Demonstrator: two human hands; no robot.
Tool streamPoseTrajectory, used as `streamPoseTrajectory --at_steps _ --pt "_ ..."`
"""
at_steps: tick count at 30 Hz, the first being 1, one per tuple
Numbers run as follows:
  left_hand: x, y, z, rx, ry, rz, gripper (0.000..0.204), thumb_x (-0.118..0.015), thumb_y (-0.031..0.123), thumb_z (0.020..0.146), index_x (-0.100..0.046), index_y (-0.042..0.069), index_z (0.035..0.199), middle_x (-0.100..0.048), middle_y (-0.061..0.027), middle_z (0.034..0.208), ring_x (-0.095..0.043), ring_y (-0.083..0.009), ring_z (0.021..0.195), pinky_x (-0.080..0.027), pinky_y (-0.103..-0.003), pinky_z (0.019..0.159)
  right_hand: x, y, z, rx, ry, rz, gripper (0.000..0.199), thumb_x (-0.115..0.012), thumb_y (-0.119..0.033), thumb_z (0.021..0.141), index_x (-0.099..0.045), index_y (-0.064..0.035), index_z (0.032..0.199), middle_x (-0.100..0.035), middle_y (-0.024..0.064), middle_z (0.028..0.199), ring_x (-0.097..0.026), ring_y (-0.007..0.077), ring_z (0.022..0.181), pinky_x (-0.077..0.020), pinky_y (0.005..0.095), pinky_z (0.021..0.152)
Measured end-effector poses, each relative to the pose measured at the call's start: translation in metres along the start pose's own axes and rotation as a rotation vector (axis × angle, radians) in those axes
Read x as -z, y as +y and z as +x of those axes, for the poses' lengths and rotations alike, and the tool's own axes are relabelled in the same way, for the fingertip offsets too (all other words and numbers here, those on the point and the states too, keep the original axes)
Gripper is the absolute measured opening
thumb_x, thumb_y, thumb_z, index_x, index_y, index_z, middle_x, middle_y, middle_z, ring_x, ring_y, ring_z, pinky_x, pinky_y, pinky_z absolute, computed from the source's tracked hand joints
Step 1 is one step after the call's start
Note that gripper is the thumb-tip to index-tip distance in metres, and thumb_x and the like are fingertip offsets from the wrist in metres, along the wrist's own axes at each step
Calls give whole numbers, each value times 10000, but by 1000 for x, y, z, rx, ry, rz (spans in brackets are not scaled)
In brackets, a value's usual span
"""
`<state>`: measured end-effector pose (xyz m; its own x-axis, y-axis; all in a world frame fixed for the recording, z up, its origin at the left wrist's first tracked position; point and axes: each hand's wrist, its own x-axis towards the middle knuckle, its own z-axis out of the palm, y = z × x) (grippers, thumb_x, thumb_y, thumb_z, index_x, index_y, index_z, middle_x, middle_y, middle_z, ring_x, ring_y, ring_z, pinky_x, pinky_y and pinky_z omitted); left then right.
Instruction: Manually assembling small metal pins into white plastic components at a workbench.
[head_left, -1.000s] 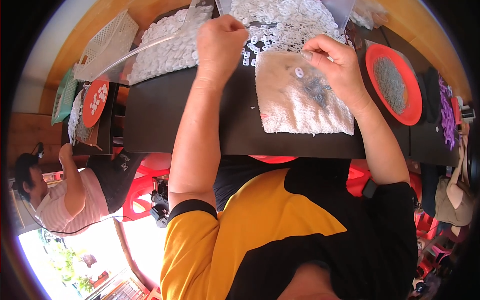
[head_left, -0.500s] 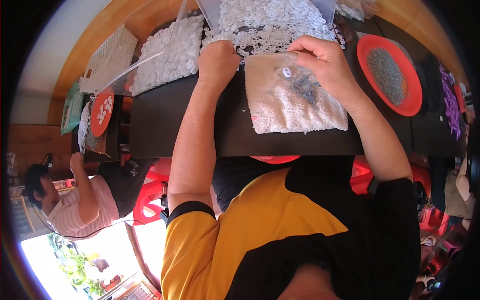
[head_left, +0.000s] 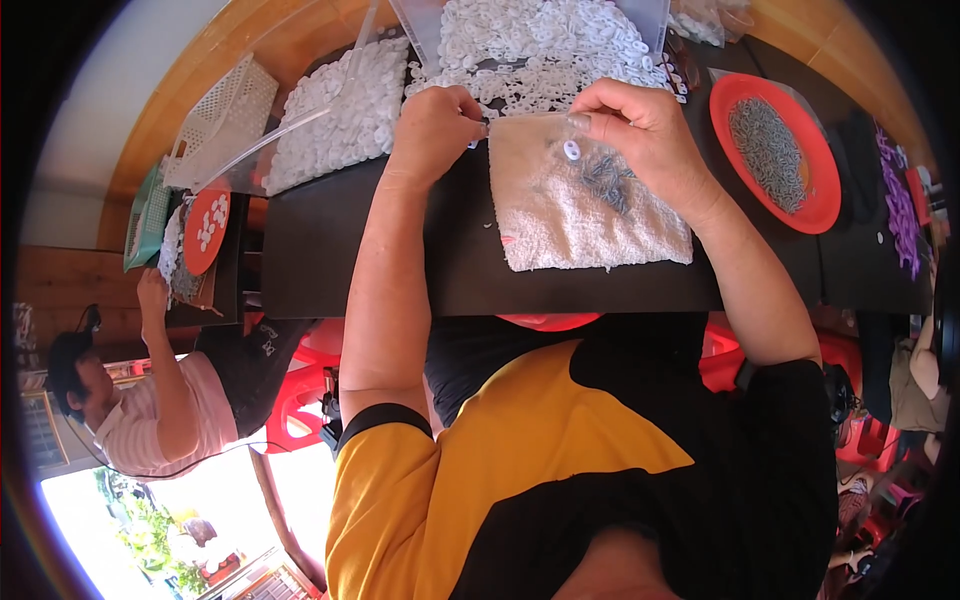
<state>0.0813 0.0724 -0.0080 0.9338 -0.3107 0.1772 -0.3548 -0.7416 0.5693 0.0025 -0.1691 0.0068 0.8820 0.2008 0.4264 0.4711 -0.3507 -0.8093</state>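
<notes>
My left hand (head_left: 432, 130) is closed in a pinch beside the cloth's upper left corner. A small white piece (head_left: 473, 145) shows just under its fingertips, partly hidden. My right hand (head_left: 645, 125) hovers over the upper part of the beige towel cloth (head_left: 540, 235), thumb and forefinger pinched together; what they hold, if anything, I cannot make out. Below those fingertips lies a white oval plastic piece with two holes (head_left: 571, 150). Next to it a small heap of grey screws (head_left: 607, 183) rests on the cloth, partly under my right hand.
White pieces spill from a clear bin (head_left: 425, 35) at the back. More white pieces (head_left: 340, 110) fill a clear container to the left. On the right stands a red plate (head_left: 825, 200) of grey screws. Another person (head_left: 170, 410) works at far left by a red plate (head_left: 200, 255).
My left hand has drawn back slightly from the white pile, its fingers turned toward the cloth, and a white piece now shows at their tips. My right hand has shifted slightly left.
</notes>
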Motion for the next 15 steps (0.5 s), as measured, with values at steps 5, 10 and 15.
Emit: streamPoseTrajectory --at_steps 5,10,15 --pt "-4 4 -2 -54 -46 29 223 -692 143 685 -712 66 893 -682 -153 805 -650 -332 800 -506 -397 741 0 -3 -1 12 -9 28 85 -620 -34 821 -636 16 887 -608 27 693 -525 67 644 -431 242 599" --pt "-8 -5 0 -98 -25 7 218 -699 99 685 -700 27 891 -619 -93 681 -590 -199 654 -468 -324 648 -1 -3 -1 16 -7 5 82 -623 -28 816 -639 14 885 -606 19 694 -521 61 646 -433 238 601" --pt "-13 -3 2 -34 -9 29 183 -689 71 666 -686 4 837 -632 -111 686 -608 -218 666 -480 -338 650 0 2 -1 42 -4 -25 84 -625 -21 810 -644 10 886 -606 14 695 -521 57 646 -432 235 600"
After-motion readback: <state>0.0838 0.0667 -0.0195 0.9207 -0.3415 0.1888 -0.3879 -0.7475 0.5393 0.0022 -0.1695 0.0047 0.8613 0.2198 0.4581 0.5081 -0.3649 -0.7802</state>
